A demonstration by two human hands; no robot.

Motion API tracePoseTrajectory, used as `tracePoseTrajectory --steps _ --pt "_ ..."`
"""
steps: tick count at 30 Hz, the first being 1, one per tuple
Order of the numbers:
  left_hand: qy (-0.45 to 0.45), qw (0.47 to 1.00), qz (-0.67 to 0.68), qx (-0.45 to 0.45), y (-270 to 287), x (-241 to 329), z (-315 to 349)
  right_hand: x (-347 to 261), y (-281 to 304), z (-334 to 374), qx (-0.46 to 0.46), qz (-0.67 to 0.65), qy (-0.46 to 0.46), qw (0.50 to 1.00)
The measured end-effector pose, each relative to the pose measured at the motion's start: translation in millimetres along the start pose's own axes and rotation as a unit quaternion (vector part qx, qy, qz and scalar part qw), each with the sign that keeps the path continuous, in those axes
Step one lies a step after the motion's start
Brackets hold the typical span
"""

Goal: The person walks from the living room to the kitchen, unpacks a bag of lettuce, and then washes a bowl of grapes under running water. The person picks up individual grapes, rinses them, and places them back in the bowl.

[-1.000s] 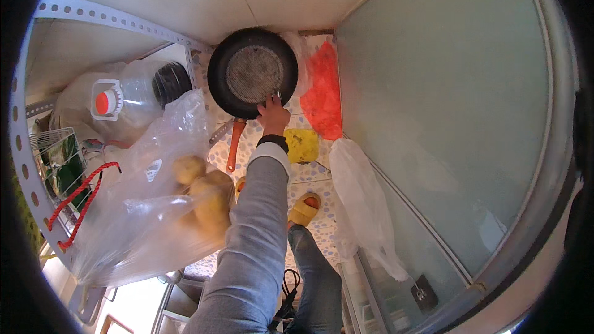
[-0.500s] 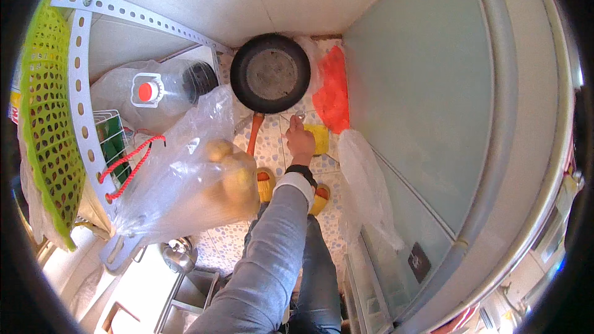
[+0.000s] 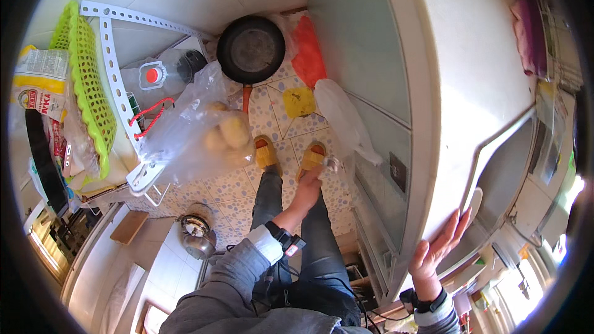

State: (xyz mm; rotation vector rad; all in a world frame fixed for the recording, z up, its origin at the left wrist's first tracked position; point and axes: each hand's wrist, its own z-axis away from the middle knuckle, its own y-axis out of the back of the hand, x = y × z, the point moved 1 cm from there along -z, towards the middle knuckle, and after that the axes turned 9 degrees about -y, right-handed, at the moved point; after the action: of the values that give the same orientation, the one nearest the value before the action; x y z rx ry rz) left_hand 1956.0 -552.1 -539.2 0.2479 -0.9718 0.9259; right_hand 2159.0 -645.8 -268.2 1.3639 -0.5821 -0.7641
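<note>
My left hand is closed over the right slipper, its fingers pinching a small, shiny, clear-looking thing whose kind I cannot make out. My right hand holds nothing; its fingers are stretched out against the edge of the white counter. Beyond my left hand, a yellow square pad lies on the tiled floor. A black frying pan with a brown handle stands at the far wall, and a red plastic bag lies beside it.
A clear bag of pale yellow round items hangs from a perforated metal rack at left. A green basket stands above it. A white plastic bag hangs by the glass-fronted cabinet. A metal kettle sits lower left.
My left hand has drawn back from near the yellow pad toward my body, still pinching the small shiny thing. My right hand has come into view at the counter. The view has turned rightward.
</note>
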Motion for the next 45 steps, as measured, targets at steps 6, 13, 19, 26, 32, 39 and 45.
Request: tracePoseTrajectory --steps 6,13,19,26,32,39,45 --pt "0.218 0.966 0.134 -0.033 -72 -39 -31 -6 4 -2 -0.005 0.0 0.009 1.0" --pt "0.171 0.981 -0.005 0.092 -74 -111 -88 -5 6 -4 -0.004 -0.025 0.019 0.999" --pt "0.006 0.901 -0.398 -0.17 -50 -106 -90 -5 7 -3 -0.029 -0.07 -0.006 0.997" --pt "0.214 0.946 -0.187 -0.157 -52 -23 -52 -1 13 -3 -0.022 -0.137 -0.014 0.99" --pt "0.204 0.877 -0.355 -0.253 -76 60 -28 7 16 2 0.026 -0.224 0.008 0.974" --pt "0.199 0.756 -0.505 -0.365 -76 157 -11 55 23 12 0.146 -0.607 -0.203 0.754" --pt "0.193 0.784 -0.415 -0.419 -61 258 31 191 28 56 0.145 -0.809 -0.507 0.26"
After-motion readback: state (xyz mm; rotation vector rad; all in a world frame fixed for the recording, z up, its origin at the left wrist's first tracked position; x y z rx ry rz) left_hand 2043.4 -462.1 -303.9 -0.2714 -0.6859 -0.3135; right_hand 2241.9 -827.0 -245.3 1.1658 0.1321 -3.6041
